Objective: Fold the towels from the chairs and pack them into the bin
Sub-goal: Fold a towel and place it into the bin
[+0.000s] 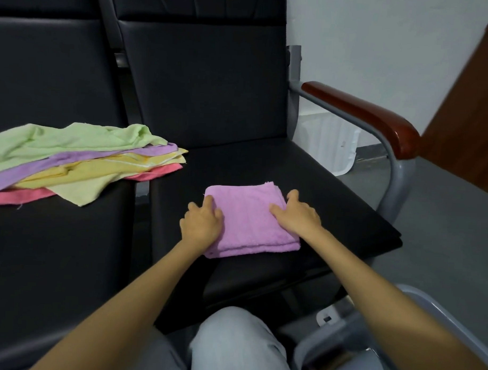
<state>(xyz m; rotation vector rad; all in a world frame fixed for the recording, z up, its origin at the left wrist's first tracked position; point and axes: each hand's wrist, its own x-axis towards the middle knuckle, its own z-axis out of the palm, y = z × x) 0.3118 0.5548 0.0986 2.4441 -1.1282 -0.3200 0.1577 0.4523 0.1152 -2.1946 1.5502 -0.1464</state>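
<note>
I am looking at a pink towel (250,221), folded into a thick square, lying a little below the centre of the frame on the black seat (333,204) of the right-hand chair. Its layered folded edges are facing the lower part of the frame. My left hand (201,225) is resting palm-down on the towel's left edge, fingers spread and slightly curled over the side. My right hand (297,214) is lying flat on the right part of the towel, fingers spread and reaching toward its far right corner. Both hands are open and pressing on the cloth rather than gripping it.

At the left of the frame, a loose pile of unfolded towels is sitting on the neighbouring black seat (55,247): a green towel (59,145) on top, then a lilac towel (72,162), a yellow towel (85,182) and a coral towel (15,197) at the bottom. The pile is lying well apart from the folded towel, its right end reaching across the gap between the two seats.

At the right of the frame, a white bin (330,143) is standing on the grey floor behind the chair's wooden armrest (364,111). Pale jeans (237,345) are showing at the bottom centre.
</note>
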